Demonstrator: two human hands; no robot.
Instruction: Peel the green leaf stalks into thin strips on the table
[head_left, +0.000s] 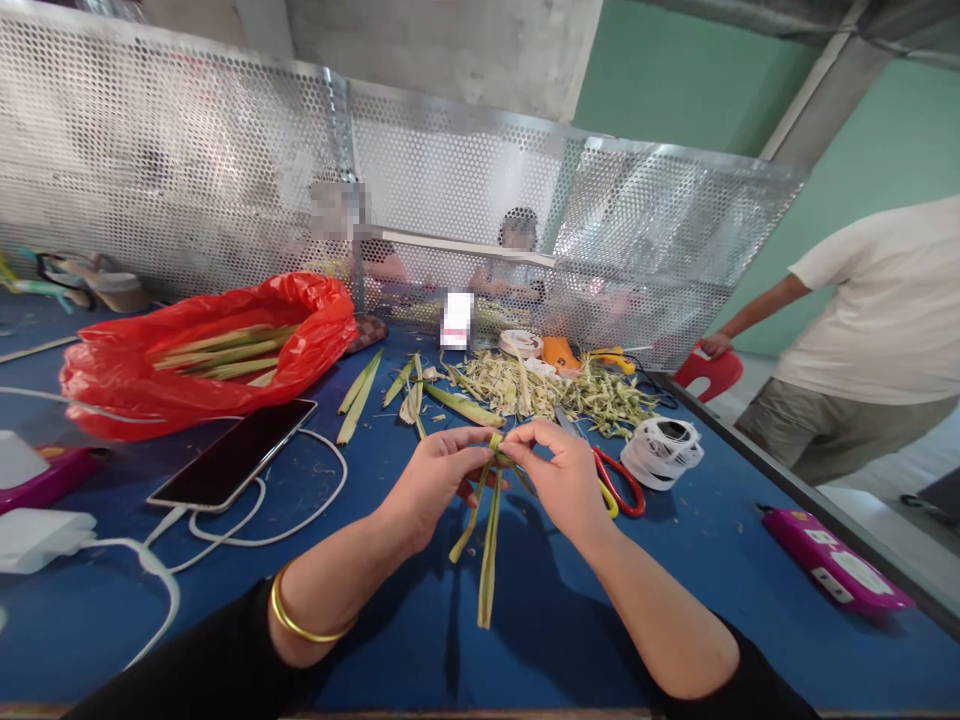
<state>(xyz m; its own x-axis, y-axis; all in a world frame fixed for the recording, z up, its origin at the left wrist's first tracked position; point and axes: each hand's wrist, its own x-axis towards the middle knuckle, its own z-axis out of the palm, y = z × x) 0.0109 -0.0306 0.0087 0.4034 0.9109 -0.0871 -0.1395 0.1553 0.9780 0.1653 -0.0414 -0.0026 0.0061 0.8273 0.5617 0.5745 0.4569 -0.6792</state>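
Leaf strips [488,570] at centre, above the blue table [675,580], loose ends pointing near. I see the left hand [435,480] closed on them in a pinch; right hand [559,470] pinching the same spot, thumb to fingers. Right of that, scissors [639,488], then a white roll [651,465]. Far: scrap heap [510,388]. Left: phone [232,455], red bag [120,355] beyond. Far right: person [877,310], hand on red chair [721,375].

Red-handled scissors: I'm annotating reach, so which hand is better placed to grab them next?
Probably the right hand: the scissors lie just to its right, whereas the left hand is farther off; both pinch the leaf strips.
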